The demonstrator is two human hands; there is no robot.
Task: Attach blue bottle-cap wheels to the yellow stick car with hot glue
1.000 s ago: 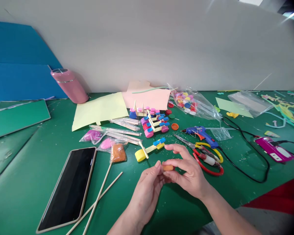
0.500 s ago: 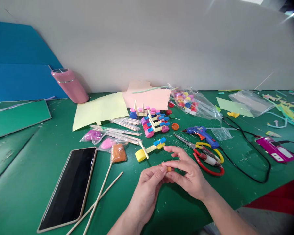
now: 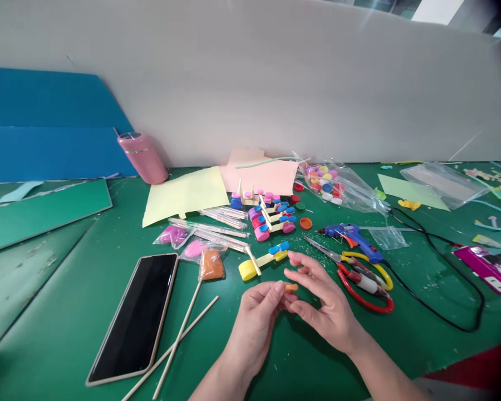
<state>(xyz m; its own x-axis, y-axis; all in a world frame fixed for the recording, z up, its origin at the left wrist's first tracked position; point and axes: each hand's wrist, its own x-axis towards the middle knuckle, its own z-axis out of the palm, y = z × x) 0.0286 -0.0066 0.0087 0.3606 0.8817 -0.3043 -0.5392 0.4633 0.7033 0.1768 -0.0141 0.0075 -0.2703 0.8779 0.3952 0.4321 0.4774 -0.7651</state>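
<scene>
A small piece of orange clay (image 3: 291, 288) is pinched between the thumb and fingers of my left hand (image 3: 261, 317). My right hand (image 3: 328, 303) is beside it with its fingers apart, the thumb and fingertips close around the piece; whether they touch it is hard to see. Just beyond my hands lies a yellow clay and stick piece (image 3: 250, 269) with blue ends. Behind it, similar pieces (image 3: 271, 220) in pink, purple and blue lie in a row. A bagged lump of orange clay (image 3: 212, 264) rests to the left.
A phone (image 3: 136, 317) and crossed wooden sticks (image 3: 179, 334) lie on the left. Scissors (image 3: 365, 278) and a blue glue gun (image 3: 353, 238) with its cord are on the right. Farther back are a bag of coloured caps (image 3: 328, 184), paper sheets (image 3: 187, 195) and a pink bottle (image 3: 144, 161).
My right hand's fingers have spread and drawn back from the orange clay, so more of it shows in my left hand. The whole view has shifted, moving things rightward.
</scene>
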